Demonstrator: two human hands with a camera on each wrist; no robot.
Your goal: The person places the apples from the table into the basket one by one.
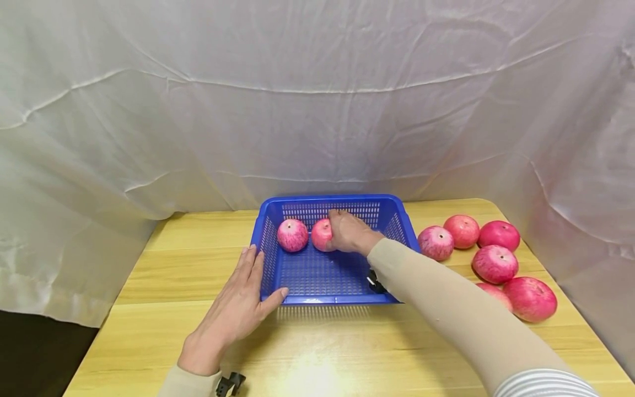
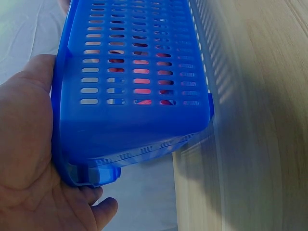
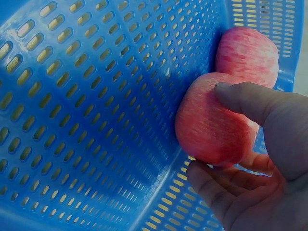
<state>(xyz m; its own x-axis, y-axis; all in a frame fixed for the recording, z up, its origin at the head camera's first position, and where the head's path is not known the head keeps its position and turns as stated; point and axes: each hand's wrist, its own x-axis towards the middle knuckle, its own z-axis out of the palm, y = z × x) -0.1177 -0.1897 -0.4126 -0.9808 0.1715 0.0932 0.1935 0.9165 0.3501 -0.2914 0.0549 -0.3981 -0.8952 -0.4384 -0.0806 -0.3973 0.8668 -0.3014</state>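
A blue slotted plastic basket (image 1: 317, 298) stands on the wooden table. Inside it, toward the back left, rests a streaked pink apple (image 1: 292, 235). Just right of that one is a second, redder apple (image 3: 211, 120), which my right hand (image 1: 349, 230) grips between thumb and fingers low in the basket. In the right wrist view the two apples appear close together, one behind the other. My left hand (image 1: 238, 303) lies with straight fingers against the basket's left rim, its palm beside the rim in the left wrist view (image 2: 26, 139).
Several apples (image 1: 495, 264) sit grouped on the table right of the basket, partly behind my right sleeve (image 1: 456, 309). A pale cloth curtain (image 1: 317, 132) hangs behind and around the wooden table (image 1: 178, 275). Dark floor shows at lower left.
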